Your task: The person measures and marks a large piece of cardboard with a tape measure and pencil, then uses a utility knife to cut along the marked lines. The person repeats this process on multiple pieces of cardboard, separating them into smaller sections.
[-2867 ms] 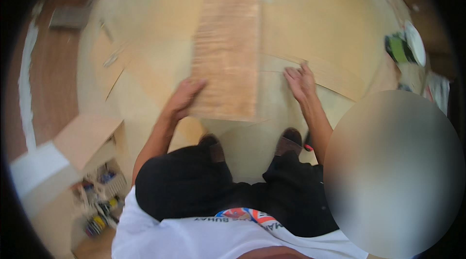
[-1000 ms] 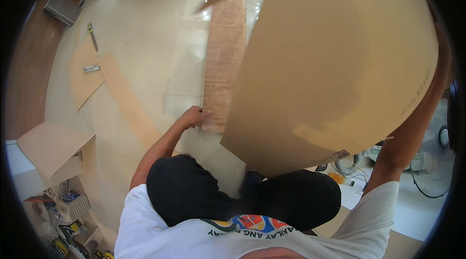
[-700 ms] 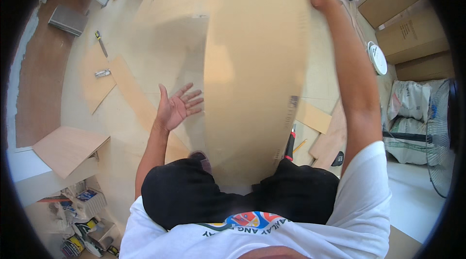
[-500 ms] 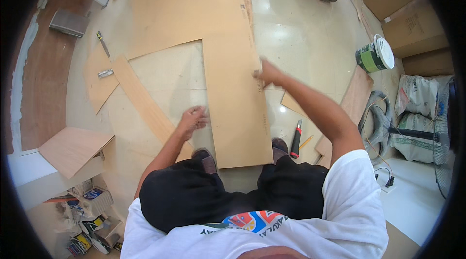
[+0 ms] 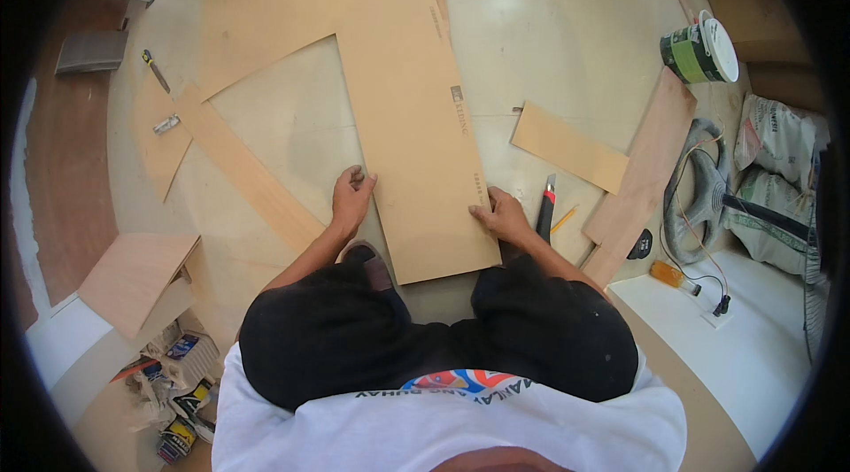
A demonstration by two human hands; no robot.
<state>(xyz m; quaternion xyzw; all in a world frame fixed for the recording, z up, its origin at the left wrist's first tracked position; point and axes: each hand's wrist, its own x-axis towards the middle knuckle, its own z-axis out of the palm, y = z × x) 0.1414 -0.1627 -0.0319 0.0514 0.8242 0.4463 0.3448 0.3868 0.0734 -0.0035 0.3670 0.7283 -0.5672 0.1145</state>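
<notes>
A long arm of a large brown-faced board [image 5: 414, 162] reaches toward me between my feet; a rectangular gap is cut beside it on the left. At its right edge my right hand [image 5: 503, 215] is closed, thumb on top and fingers along the side. My left hand [image 5: 352, 203] is beside the left edge, thumb against it, the other fingers loosely curled and off the board. Close to my right hand lies a utility knife [image 5: 546, 206], black and red with its blade out. A yellow pencil [image 5: 564, 218] is next to it.
Right: a small board piece [image 5: 571, 147], wooden planks [image 5: 646, 158], a tape measure [image 5: 640, 244], an orange-handled tool [image 5: 666, 274], a bucket [image 5: 699, 51], a fan base [image 5: 704, 193] and sacks [image 5: 775, 206]. Left: a wood strip [image 5: 252, 169], a handsaw [image 5: 156, 70] and a tilted panel [image 5: 137, 282].
My right hand has come down along the board's right edge toward me. My left hand has moved up slightly to the left edge. The view has shifted, showing the small board piece fully.
</notes>
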